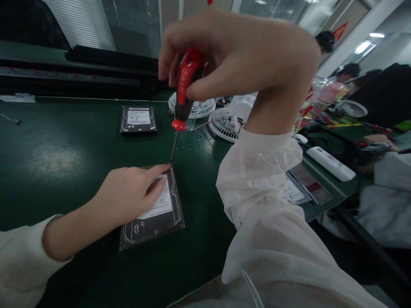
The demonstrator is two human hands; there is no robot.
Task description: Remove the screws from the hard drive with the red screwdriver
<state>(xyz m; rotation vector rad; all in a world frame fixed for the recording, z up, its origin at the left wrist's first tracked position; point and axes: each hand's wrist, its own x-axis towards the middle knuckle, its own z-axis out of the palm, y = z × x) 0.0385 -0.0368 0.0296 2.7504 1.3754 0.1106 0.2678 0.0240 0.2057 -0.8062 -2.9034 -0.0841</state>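
A hard drive [160,214] with a white label lies flat on the green table [64,145]. My left hand [128,192] rests on top of it, fingers stretched out flat and pressing it down. My right hand [237,55] is held high above, fingers closed round the red and black handle of a screwdriver [184,90]. The thin shaft points straight down, and its tip meets the drive's far right corner, just beside my left fingertips.
A second hard drive [138,119] lies further back. Several small screws [195,145] are scattered near white fan parts [221,119]. To the right lie a white remote-like bar [330,162], papers, and other people in white sleeves.
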